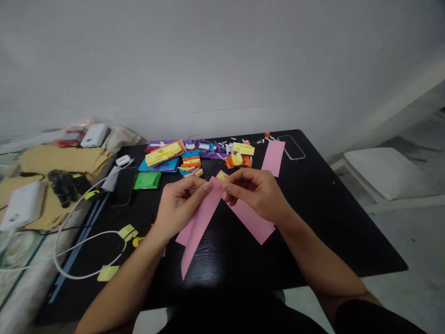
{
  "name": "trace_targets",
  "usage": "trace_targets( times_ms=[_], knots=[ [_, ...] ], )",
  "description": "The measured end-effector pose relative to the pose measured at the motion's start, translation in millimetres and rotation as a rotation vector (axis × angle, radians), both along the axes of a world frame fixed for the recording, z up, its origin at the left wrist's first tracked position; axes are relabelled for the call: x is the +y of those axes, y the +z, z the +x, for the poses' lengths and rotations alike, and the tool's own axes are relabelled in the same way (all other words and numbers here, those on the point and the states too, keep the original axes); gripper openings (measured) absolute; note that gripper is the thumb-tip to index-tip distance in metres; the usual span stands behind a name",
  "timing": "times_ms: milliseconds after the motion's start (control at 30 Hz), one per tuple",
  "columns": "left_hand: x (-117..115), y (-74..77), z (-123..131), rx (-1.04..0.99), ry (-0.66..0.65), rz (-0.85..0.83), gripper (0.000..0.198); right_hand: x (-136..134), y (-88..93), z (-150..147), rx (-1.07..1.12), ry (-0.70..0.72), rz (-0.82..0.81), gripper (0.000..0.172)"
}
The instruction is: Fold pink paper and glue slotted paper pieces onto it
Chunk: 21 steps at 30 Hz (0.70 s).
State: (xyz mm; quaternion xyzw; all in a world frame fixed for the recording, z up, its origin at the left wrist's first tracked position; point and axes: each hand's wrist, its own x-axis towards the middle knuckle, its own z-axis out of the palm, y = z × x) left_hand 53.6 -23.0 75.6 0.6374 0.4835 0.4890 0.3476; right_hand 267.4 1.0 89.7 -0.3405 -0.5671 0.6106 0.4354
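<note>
Above the middle of a black table (313, 204), both my hands pinch a folded pink paper strip (200, 222). My left hand (181, 204) grips its left arm, which hangs down toward me. My right hand (255, 192) pinches the fold at the top and covers part of the right arm (253, 222), which slants down to the right. A small yellow paper piece (221, 176) shows just behind my fingertips.
A second pink strip (273, 157) lies farther back, beside a phone (291, 147). Piles of colored paper pieces (194, 157) and a green stack (148, 180) fill the far side. A white cable (79, 241), dark phone (123, 185) and brown envelopes (62, 160) lie left.
</note>
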Motion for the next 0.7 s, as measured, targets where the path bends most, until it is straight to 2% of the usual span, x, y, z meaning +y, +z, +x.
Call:
trace_targets(
  times_ms=[233,400,567,700],
  knots=[
    [2.2,-1.6,-1.7,0.056,-0.032,0.021,0.026,2.1,-1.4,2.8,-0.068,0.016,0.015,0.029],
    [-2.4,0.5,5.6,0.101,-0.11,0.034,0.021,2.8,-3.9,1.5,-0.127,0.04,0.087,0.026],
    [-0.6,-1.9,8.4,0.099,-0.154,-0.006,0.021,3.6,-9.7,-2.2,-0.16,-0.086,0.201,0.022],
    [5.8,-1.6,-3.2,0.109,-0.254,-0.16,0.027,8.2,-6.5,3.4,-0.135,-0.228,0.204,0.021]
  ],
)
